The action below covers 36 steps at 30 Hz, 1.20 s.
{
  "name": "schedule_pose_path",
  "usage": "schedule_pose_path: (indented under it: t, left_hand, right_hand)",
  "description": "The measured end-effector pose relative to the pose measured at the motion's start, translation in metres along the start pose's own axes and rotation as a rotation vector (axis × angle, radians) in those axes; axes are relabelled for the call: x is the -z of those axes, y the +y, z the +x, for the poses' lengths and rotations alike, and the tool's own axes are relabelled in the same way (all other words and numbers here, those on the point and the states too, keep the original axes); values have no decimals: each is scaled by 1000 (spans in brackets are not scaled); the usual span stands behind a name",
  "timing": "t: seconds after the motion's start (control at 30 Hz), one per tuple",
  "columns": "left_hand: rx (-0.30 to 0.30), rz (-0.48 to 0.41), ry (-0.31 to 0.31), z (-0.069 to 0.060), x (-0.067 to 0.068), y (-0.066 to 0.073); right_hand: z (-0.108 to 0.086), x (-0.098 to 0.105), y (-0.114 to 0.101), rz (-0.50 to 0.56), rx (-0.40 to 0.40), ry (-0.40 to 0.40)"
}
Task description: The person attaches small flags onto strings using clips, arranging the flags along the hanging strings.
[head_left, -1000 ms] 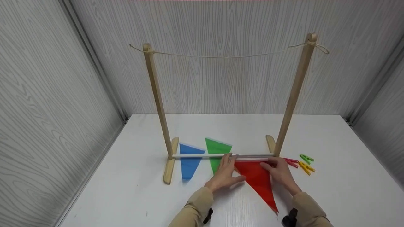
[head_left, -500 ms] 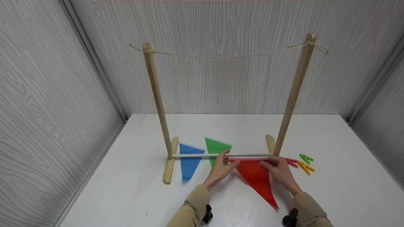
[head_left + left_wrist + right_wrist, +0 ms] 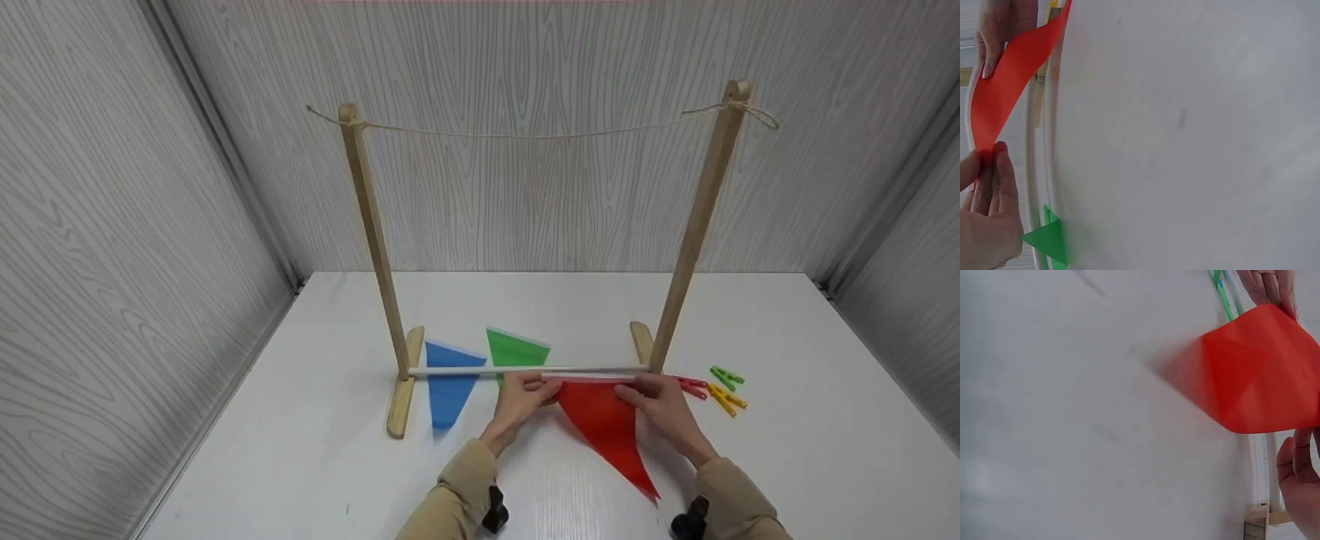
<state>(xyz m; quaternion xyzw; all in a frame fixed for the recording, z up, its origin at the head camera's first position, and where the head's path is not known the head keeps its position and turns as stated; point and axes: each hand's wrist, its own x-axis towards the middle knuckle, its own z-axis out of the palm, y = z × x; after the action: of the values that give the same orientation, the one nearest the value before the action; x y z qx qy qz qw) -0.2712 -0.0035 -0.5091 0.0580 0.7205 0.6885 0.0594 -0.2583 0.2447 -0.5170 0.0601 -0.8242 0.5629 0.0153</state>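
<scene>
A red triangular pennant flag [image 3: 604, 416] with a white top edge is stretched between both hands, just in front of the white crossbar [image 3: 450, 370]. My left hand [image 3: 517, 409] pinches its upper left corner; in the left wrist view thumb and fingers of the left hand [image 3: 991, 225] close over the cloth. At the upper right corner my right hand [image 3: 670, 412] grips the top edge, thumb in front. The pennant's tip hangs toward the near side. Behind the bar and partly under it lie a blue pennant [image 3: 452, 401] and a green pennant [image 3: 516, 349], the green one partly hidden by the left hand.
Two wooden posts, left [image 3: 375, 247] and right [image 3: 697, 225], carry a thin string [image 3: 525, 136] tied across their tops. Right of the stand lie pink [image 3: 696, 387], yellow [image 3: 726, 400] and green [image 3: 727, 376] clothespins on the white table [image 3: 300, 465].
My left hand went from lying flat over the pennant's left corner to pinching it. The pennant's left side and tip rose slightly. The right hand kept its hold almost in place.
</scene>
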Motion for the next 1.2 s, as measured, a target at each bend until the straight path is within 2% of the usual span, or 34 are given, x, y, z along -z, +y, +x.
schedule_pose_path:
  t: [0.27,0.47,0.63,0.73,0.87,0.93,1.03,1.2]
  left_hand:
    - [0,-59,9,2,0,-1]
    - [3,-48,19,2,-1,0]
    - [-6,-48,18,2,0,0]
    - [-18,-42,13,1,0,0]
    - [-17,-41,9,1,-1,0]
    - [-11,-43,8,1,-1,1]
    - [-7,-46,3,1,-1,0]
    - [-11,-68,-13,1,-1,0]
  right_hand:
    - [-1,0,1,-14,-11,-4]
    - [-3,3,0,-14,-22,65]
    - [-3,11,2,15,-41,189]
    - [-1,20,5,-4,-42,322]
    - [2,37,13,-79,-34,525]
    - [2,46,17,-119,-52,594]
    - [0,59,23,-167,-111,639]
    - [-2,75,30,-182,-234,608]
